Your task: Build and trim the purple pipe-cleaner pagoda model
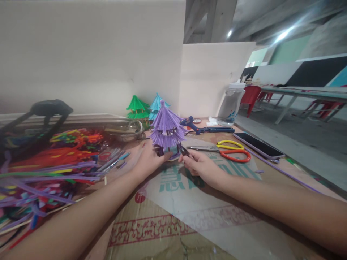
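Observation:
A purple tiered pagoda-like model [167, 124] made of fuzzy stems stands upright at the middle of the table. My left hand [153, 159] grips its lower part from the left, thumb near the base. At the lower right of the model, my right hand [199, 166] is closed around a small dark tool [186, 152], whose tip points at the model's base. The tool's exact kind is hard to make out.
Scissors [234, 151], a phone [258, 145] and a water bottle [231, 104] lie or stand right. A glue gun [191, 124], green model [137, 107] and blue model [158, 105] are behind. Colourful fuzzy stems [54, 159] and a glass bowl [123, 130] fill the left.

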### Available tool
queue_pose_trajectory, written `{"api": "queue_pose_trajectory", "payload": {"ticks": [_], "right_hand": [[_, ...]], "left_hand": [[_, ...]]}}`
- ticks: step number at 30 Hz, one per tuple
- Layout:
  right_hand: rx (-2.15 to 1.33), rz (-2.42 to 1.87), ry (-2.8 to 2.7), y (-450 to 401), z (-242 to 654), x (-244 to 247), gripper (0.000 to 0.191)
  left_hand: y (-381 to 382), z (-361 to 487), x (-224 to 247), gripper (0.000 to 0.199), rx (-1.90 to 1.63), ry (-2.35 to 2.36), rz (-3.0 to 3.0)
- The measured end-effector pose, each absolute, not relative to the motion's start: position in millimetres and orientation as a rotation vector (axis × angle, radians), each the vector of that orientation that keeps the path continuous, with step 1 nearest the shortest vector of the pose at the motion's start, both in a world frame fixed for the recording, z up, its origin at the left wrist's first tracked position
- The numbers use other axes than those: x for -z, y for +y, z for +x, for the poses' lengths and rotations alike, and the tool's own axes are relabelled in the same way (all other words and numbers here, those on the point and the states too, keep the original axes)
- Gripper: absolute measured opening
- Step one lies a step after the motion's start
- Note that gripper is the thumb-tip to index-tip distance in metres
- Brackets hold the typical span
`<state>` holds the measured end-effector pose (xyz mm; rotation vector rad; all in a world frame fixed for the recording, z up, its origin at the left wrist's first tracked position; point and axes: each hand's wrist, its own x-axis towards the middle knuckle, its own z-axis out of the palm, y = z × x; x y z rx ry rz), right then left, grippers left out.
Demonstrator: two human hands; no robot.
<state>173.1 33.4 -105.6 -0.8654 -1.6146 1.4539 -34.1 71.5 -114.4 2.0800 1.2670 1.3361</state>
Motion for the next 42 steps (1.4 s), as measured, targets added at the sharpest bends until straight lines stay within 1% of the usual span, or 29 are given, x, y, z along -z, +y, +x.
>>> {"api": "queue_pose_trajectory", "payload": {"ticks": [3,5,8,10,14,17,22,28,31,35,38,40,42], "right_hand": [[-1.410,-0.845,-1.696,31.0,172.3,104.6,0.045],[-1.371,-0.852,-1.715,30.5,171.2,104.6,0.045],[-1.340,-0.904,-1.725,31.7,168.9,106.7,0.032],[-1.338,-0.976,-1.754,33.2,167.8,108.6,0.020],[-1.305,-1.033,-1.776,34.8,169.3,107.5,0.014],[-1.315,-0.976,-1.640,33.9,171.2,101.4,0.014],[-1.386,-0.868,-1.501,28.7,171.1,92.5,0.029],[-1.455,-0.922,-1.307,19.7,166.1,90.3,0.046],[-1.499,-0.895,-1.271,17.3,162.8,92.4,0.051],[-1.487,-0.929,-1.343,19.6,161.7,98.6,0.049],[-1.468,-0.986,-1.472,20.4,162.2,101.6,0.043],[-1.388,-0.990,-1.609,19.1,163.2,101.1,0.038],[-1.270,-0.968,-1.764,17.7,165.2,99.1,0.034]], "left_hand": [[76.3,-37.6,113.4,0.031,-1.364,1.374,2.062],[79.5,-40.3,112.6,0.024,-1.418,1.430,2.107],[81.5,-43.7,111.4,0.018,-1.438,1.482,2.159],[81.0,-45.3,110.7,0.020,-1.429,1.476,2.159],[76.6,-45.5,109.3,0.024,-1.392,1.423,2.154],[70.0,-40.8,108.6,0.023,-1.391,1.407,2.214],[59.2,-32.0,109.9,0.040,-1.387,1.366,2.365],[58.3,-35.1,116.4,0.035,-1.386,1.336,2.504],[58.1,-36.4,117.6,0.035,-1.347,1.358,2.578],[57.3,-34.4,115.3,0.044,-1.354,1.355,2.562],[59.1,-32.6,114.5,0.044,-1.409,1.338,2.454],[62.1,-32.6,116.4,0.042,-1.389,1.337,2.332],[66.1,-33.8,120.0,0.045,-1.366,1.325,2.215]]}}
